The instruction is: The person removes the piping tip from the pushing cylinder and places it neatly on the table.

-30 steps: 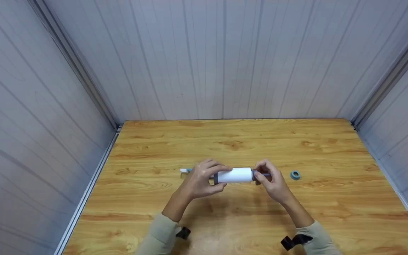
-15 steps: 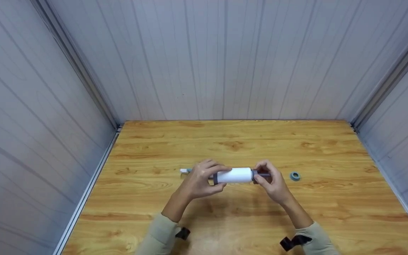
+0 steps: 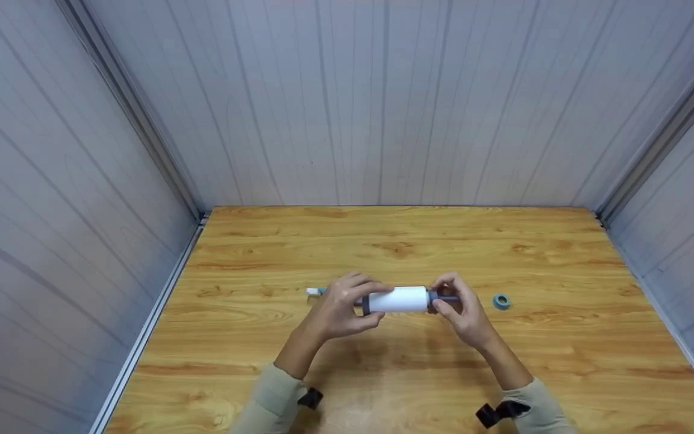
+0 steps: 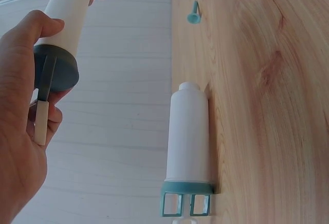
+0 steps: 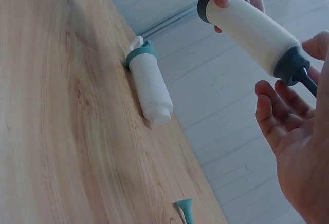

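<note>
A white syringe [image 3: 401, 299] with dark grey ends is held level above the table, between both hands. My left hand [image 3: 344, 304] grips its left end, thumb below and fingers above. Seen from the left wrist, a dark rod [image 4: 47, 77] with a pale tip sticks out there. My right hand [image 3: 462, 310] has thumb and fingers around the dark end cap [image 5: 291, 66], from which a thin dark nozzle [image 5: 307, 82] points into the palm. The right wrist view shows the lower fingertips [image 5: 263, 88] slightly off the cap.
A second white syringe [image 4: 188, 136] with a teal looped collar [image 4: 187, 188] lies on the wooden table [image 3: 395, 247], mostly behind my left hand in the head view. A teal funnel-shaped piece [image 5: 185, 208] and a teal ring shape [image 3: 502, 301] are to the right. Pale panels [image 3: 353, 108] enclose the table.
The right fingers have shifted slightly at the end cap, and more of its grey collar shows. The left hand keeps its grip, and the syringe stays in place.
</note>
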The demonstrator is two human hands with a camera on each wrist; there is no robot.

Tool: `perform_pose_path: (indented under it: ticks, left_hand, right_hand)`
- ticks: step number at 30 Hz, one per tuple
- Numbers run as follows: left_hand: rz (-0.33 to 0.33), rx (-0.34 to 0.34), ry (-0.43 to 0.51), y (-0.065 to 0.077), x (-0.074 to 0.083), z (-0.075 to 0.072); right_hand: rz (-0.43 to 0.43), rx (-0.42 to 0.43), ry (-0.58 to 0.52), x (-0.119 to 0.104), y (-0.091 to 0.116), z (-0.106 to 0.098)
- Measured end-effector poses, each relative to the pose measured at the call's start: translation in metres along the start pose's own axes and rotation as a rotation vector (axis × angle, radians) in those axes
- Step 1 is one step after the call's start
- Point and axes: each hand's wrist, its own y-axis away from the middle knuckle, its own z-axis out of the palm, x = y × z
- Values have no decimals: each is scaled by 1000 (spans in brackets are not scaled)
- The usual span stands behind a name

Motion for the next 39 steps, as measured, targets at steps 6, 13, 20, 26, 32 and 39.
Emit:
perform_pose_path:
  ticks: [6,13,20,26,32,39]
  left_hand:
    - [15,1,-6,1,0,1]
    - [14,-6,-1,3,0,2]
    - [-11,-13,-2,5,1,4]
    - [-7,-8,-9,4,1,3]
    - [-3,-15,-22,3,1,2]
    - [-8,-21,-24,3,2,1]
  right_hand:
    - [63,7,70,0,1,1]
    - [95,6,81,-1,2,1]
    - [46,4,69,2,4,1]
    - [-72,-17,23,6,4,0]
    - [-85,-33,17,7,4,-1]
    - [8,-11,89,3,3,-1]
